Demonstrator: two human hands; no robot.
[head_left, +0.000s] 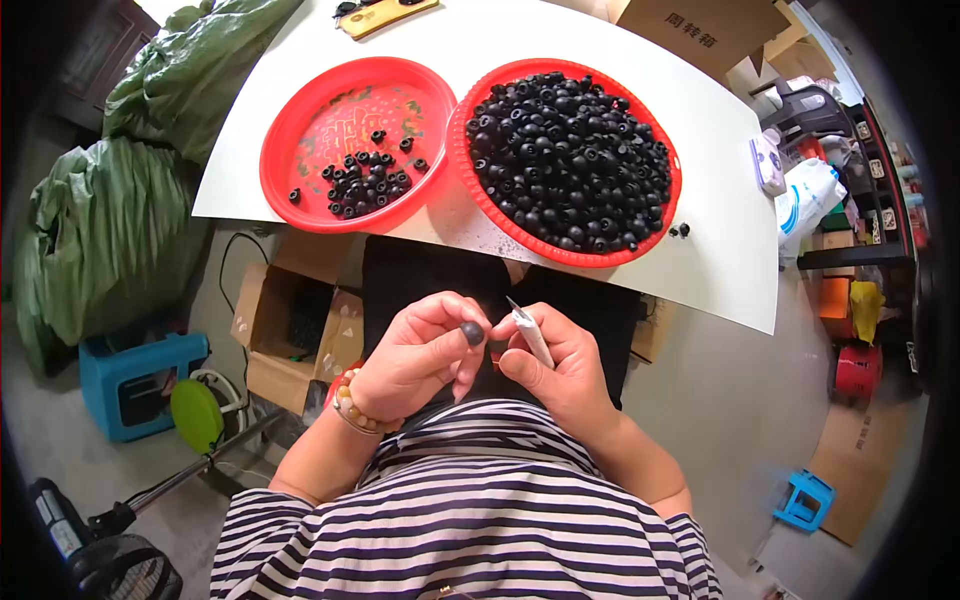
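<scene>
Between the thumb and fingers of my left hand (pixel 412 352) is a small round black piece (pixel 472 333). My right hand (pixel 572 372) is closed round a slim pointed blade with a white wrapped handle (pixel 536 342), its tip angled up and slightly left. The fingers of both hands nearly meet over my lap, in front of the table edge. On the table, a red basin (pixel 272 150) at the left holds a small heap of black ring-shaped pieces (pixel 365 186). Touching it on the right, a fuller red basin (pixel 674 200) is piled with similar round black pieces (pixel 570 160).
The white table (pixel 715 240) has a few loose black bits (pixel 680 230) near the right basin. At its far edge lies a yellow wooden item (pixel 385 15). A cardboard box (pixel 285 310), a blue stool (pixel 140 385) and green sacks (pixel 105 240) stand left; a shelf stands right.
</scene>
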